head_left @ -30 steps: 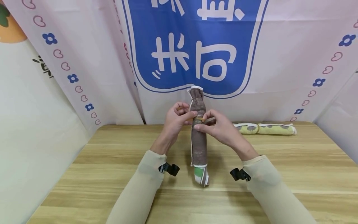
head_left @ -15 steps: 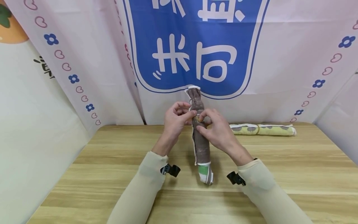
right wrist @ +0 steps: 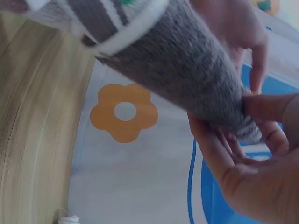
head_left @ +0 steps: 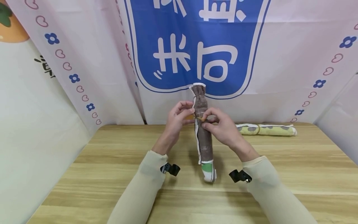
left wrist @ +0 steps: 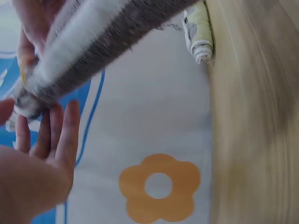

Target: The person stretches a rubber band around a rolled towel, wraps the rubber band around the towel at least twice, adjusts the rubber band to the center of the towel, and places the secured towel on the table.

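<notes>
A brown towel rolled into a long tube [head_left: 206, 140] stands tilted between both hands above the table, its white edging down one side. Its green, grey and white striped end [head_left: 208, 172] points down toward the person. A tan rubber band [head_left: 200, 119] crosses the roll at mid-height. On the left side, the left hand [head_left: 177, 118] grips the roll, thumb in front and fingers behind. The right hand [head_left: 223, 127] has its index fingertip curled at the band and its thumb against the towel just below. In the left wrist view, the roll [left wrist: 88, 46] passes over the left fingers.
A second rolled towel [head_left: 275, 130], yellow-green with grey spots and a rubber band around it, lies at the back right of the wooden table [head_left: 134, 143]. A printed cloth backdrop [head_left: 162, 105] hangs right behind the table's far edge.
The roll's lower end has swung to the right and slightly up. The right hand shifted left, then back right, with its index finger at the rubber band; the left hand keeps its grip.
</notes>
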Demonstrator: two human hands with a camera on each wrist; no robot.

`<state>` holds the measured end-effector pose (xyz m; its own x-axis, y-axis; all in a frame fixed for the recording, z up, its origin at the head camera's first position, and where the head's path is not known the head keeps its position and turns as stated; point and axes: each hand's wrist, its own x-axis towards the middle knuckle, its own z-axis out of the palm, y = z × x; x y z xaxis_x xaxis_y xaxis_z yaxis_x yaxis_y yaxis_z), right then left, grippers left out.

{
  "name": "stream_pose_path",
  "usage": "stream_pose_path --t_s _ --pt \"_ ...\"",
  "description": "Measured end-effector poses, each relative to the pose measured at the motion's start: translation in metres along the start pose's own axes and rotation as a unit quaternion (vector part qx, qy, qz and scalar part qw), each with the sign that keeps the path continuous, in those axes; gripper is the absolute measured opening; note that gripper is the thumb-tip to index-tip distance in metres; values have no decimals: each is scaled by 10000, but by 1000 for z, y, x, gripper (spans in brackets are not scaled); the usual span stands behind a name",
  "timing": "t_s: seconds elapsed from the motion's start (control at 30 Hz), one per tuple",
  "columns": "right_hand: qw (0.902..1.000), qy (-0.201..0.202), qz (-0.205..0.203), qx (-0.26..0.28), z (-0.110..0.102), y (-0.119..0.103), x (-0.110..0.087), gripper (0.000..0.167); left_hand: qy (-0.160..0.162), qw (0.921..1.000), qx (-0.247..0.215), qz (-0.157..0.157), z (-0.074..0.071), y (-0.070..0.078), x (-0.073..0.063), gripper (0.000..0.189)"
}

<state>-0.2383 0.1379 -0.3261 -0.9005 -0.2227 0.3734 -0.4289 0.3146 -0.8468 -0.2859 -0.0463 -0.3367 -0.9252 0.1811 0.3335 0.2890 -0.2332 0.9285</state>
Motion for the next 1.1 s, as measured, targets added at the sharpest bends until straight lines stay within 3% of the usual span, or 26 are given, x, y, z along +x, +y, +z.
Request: stream_pose_path --t_s 0.13,0.23,0.47,0.73,0.97,1.1 --pt "9964 -327 557 557 -4 1 1 17 -319 9990 -140 -297 -5 -2 -1 21" --pt "9960 -404 647 471 -4 1 0 17 -327 9989 -173 -283 -6 -4 -1 23" --pt "9975 -159 324 -601 8 -6 -5 34 41 9998 190 53 -3 -4 -4 24" --pt "9879 341 -437 -1446 19 -8 -8 27 329 9977 501 316 0 -5 -4 24" --pt "9790 359 -954 -1767 20 -5 -9 20 473 9967 598 271 1 -6 -5 22" --pt "9844 230 -815 -1542 15 -3 -7 19 339 9974 641 40 0 -4 -3 20"
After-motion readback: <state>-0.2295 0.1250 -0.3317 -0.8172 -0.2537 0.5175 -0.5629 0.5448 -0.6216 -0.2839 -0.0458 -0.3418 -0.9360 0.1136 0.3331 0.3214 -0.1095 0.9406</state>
